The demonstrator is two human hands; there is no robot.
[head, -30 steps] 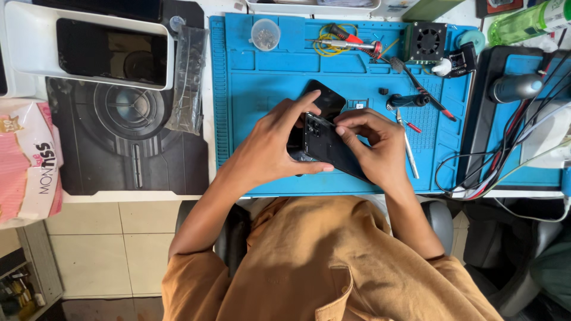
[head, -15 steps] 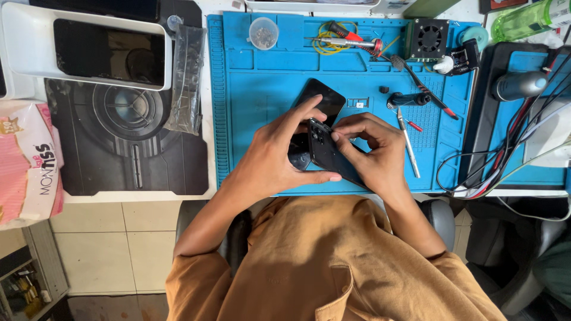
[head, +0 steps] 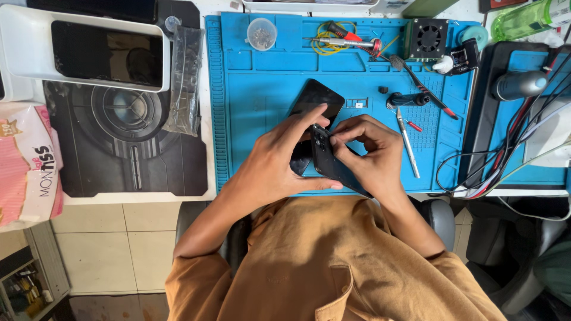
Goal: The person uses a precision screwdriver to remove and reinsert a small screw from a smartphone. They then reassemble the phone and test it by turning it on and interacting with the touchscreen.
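Note:
Both hands hold a dark smartphone [head: 331,161] tilted on edge above a blue work mat [head: 256,89]. My left hand [head: 275,159] wraps the phone from the left, thumb under it. My right hand [head: 370,153] grips the phone's right side, with its fingertips pinched at the top corner by the camera. A second black phone or screen panel [head: 316,98] lies flat on the mat just beyond my hands.
Tweezers [head: 408,141], a dark-handled screwdriver [head: 410,98], a small fan [head: 428,37], a clear cup of screws [head: 260,33] and yellow wire [head: 325,40] lie on the mat. A white tray holding a tablet [head: 106,54] sits left, with a black mat [head: 125,142] below. Cables [head: 505,154] tangle at right.
The phone has turned more onto its edge between my hands. My right fingertips have shifted up to its top corner.

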